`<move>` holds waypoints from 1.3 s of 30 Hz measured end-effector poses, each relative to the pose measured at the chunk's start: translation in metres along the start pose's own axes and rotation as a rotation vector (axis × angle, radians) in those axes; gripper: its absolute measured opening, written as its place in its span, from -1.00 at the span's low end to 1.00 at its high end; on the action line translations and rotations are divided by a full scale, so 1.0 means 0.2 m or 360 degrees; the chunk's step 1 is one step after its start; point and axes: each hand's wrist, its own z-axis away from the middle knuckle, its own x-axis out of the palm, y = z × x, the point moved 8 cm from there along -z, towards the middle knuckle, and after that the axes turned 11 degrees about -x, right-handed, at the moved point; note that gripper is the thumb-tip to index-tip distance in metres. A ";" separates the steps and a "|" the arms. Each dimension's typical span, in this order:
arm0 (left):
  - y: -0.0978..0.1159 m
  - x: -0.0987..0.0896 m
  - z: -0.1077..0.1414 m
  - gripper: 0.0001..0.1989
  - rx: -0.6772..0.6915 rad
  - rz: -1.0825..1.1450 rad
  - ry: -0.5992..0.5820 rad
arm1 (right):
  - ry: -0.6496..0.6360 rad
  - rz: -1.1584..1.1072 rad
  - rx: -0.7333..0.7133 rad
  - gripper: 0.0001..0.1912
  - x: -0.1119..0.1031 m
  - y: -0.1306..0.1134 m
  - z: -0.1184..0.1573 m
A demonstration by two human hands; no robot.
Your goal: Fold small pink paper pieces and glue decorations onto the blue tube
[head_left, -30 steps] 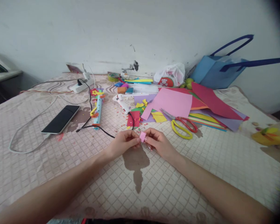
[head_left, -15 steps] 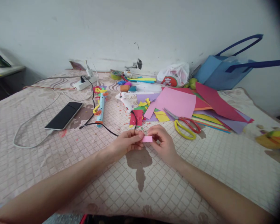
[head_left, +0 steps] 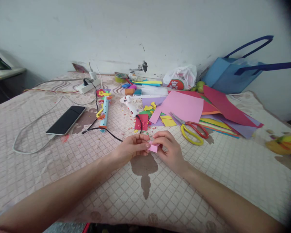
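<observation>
A small folded piece of pink paper (head_left: 153,148) is held between my two hands, a little above the patterned tablecloth (head_left: 174,197). My left hand (head_left: 135,145) pinches its left side with thumb and fingers. On the right side, the fingers of my right hand (head_left: 168,147) close on the paper's upper edge and partly hide it. Just beyond the hands lie a red paper square (head_left: 141,122) and tiny coloured scraps. Scissors (head_left: 192,134) with one yellow and one red handle rest to the right of my right hand.
Coloured paper sheets (head_left: 184,105) spread behind the scissors. A white glue gun (head_left: 130,106) trails a black cord toward my left hand. Further left are a decorated light-blue paper stick (head_left: 105,111), a charging phone (head_left: 66,120) and a power strip (head_left: 87,85). A blue bag (head_left: 229,76) stands back right.
The pink paper has tilted, its right end now lower, and a fold shows along its upper side. My right fingers have shifted left over it.
</observation>
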 end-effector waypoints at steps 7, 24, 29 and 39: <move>0.08 -0.04 0.00 -0.69 0.0216 -0.0376 0.0107 | 0.0123 -0.0898 0.0842 -0.86 0.08 0.17 0.08; 0.05 -0.03 -0.01 -0.65 0.0126 -0.0280 0.0078 | 0.0268 -0.1060 0.1012 -0.95 0.10 0.21 0.12; 0.03 -0.03 0.00 -0.61 0.0110 -0.0264 0.0119 | 0.0295 -0.0982 0.0977 -0.93 0.09 0.22 0.13; 0.06 -0.04 0.01 -0.71 0.0254 -0.0191 0.0196 | 0.0239 -0.0990 0.0957 -0.90 0.09 0.20 0.11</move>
